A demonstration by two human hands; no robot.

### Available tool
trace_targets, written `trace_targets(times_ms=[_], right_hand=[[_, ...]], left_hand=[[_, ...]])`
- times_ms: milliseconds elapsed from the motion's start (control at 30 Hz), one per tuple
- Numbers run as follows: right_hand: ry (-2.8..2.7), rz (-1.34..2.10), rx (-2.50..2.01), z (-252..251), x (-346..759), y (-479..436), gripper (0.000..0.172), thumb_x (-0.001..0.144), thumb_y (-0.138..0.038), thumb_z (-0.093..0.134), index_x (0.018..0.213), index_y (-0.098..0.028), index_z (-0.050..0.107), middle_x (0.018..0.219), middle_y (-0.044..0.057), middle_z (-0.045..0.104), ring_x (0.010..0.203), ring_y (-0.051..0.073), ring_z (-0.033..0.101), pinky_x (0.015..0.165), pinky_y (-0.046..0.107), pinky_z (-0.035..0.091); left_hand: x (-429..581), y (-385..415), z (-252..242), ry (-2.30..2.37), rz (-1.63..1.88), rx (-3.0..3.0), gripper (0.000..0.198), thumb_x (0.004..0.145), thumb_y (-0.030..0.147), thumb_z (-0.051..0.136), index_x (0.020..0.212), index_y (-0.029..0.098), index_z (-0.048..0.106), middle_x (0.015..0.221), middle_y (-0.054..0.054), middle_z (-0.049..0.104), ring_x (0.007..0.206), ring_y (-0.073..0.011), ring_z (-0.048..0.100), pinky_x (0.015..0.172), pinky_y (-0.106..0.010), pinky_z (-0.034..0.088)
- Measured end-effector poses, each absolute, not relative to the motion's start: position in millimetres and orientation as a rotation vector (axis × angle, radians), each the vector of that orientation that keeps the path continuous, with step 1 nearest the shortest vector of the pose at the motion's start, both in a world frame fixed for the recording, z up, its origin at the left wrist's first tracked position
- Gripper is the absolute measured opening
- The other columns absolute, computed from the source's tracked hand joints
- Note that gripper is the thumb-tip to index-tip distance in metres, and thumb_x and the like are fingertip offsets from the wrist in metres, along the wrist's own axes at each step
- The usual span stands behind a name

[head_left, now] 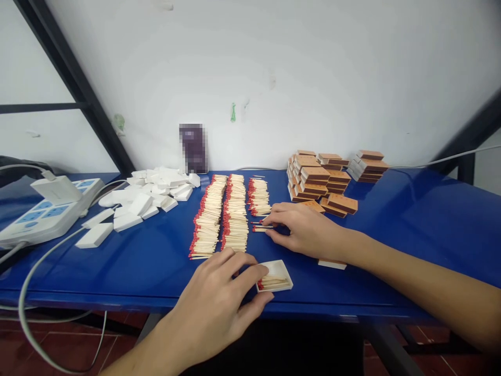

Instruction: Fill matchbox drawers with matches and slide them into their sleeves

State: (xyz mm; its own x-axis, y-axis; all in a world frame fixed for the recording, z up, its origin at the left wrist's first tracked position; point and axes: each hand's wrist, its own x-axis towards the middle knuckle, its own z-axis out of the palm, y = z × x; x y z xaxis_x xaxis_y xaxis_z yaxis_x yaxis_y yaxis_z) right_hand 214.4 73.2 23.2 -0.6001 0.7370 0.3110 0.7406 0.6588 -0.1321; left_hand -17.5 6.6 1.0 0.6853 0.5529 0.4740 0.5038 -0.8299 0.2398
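My left hand grips a white matchbox tray near the table's front edge, fingers over its left end and thumb below. Inside the tray lie several red-tipped matches. Past the tray, my right hand has thumb and fingertips closed around a few loose matches at the near end of a short row of matches. Two longer match rows lie to the left, red heads pointing left. Partly hidden under my right forearm is a box-like piece with a white side.
White matchbox trays are heaped at the left. Brown matchboxes are stacked at the back right, with a smaller stack beyond. A power strip with cables stands at the far left. A pixelated dark object leans against the wall.
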Motion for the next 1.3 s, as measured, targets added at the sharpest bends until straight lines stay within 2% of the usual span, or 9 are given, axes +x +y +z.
trace_targets(times_ms=[267,533,800,900,1100,1300], right_hand=[[-2.555,-0.066,-1.183,22,216,73,0.020,0.093,-0.025,0.055,0.092,-0.018,0.073,0.087,0.006,0.066,0.080,0.019,0.061,0.067,0.030,0.041],[-2.574,0.036,-1.176,23,215,72,0.017,0.090,-0.020,0.055,0.092,-0.018,0.072,0.091,0.007,0.069,0.084,0.020,0.062,0.070,0.030,0.043],[-2.503,-0.002,-1.197,30,216,69,0.017,0.087,-0.020,0.056,0.089,-0.019,0.072,0.084,0.004,0.067,0.075,0.017,0.060,0.066,0.029,0.040],[-2.438,-0.003,-1.262,28,220,76,0.019,0.089,-0.019,0.054,0.095,-0.019,0.072,0.086,0.004,0.067,0.075,0.017,0.058,0.068,0.029,0.040],[-2.504,0.069,-1.306,24,229,92,0.024,0.097,-0.029,0.050,0.105,-0.022,0.071,0.093,0.005,0.065,0.080,0.018,0.058,0.072,0.030,0.041],[-2.549,0.086,-1.282,23,226,94,0.020,0.098,-0.025,0.048,0.097,-0.019,0.066,0.093,0.006,0.064,0.081,0.018,0.057,0.073,0.031,0.041]], left_hand=[[-18,7,2,0.880,0.811,2.802,0.017,0.097,0.026,0.059,0.112,0.020,0.062,0.105,-0.005,0.066,0.092,-0.0237,0.060,0.081,-0.042,0.053],[-18,7,2,0.882,0.812,2.807,0.017,0.096,0.026,0.060,0.112,0.020,0.062,0.107,-0.006,0.065,0.094,-0.0239,0.060,0.083,-0.042,0.052],[-18,6,2,0.890,0.790,2.790,0.016,0.096,0.025,0.060,0.112,0.021,0.062,0.105,-0.005,0.065,0.093,-0.0237,0.059,0.083,-0.042,0.052],[-18,6,2,0.892,0.779,2.792,0.017,0.097,0.026,0.060,0.113,0.021,0.062,0.104,-0.005,0.065,0.094,-0.0236,0.060,0.083,-0.041,0.052],[-18,7,1,0.881,0.807,2.800,0.017,0.096,0.026,0.060,0.112,0.020,0.062,0.106,-0.006,0.065,0.094,-0.0235,0.060,0.083,-0.041,0.052],[-17,7,3,0.890,0.797,2.814,0.017,0.096,0.026,0.060,0.112,0.020,0.063,0.104,-0.006,0.065,0.093,-0.0229,0.061,0.082,-0.039,0.053]])
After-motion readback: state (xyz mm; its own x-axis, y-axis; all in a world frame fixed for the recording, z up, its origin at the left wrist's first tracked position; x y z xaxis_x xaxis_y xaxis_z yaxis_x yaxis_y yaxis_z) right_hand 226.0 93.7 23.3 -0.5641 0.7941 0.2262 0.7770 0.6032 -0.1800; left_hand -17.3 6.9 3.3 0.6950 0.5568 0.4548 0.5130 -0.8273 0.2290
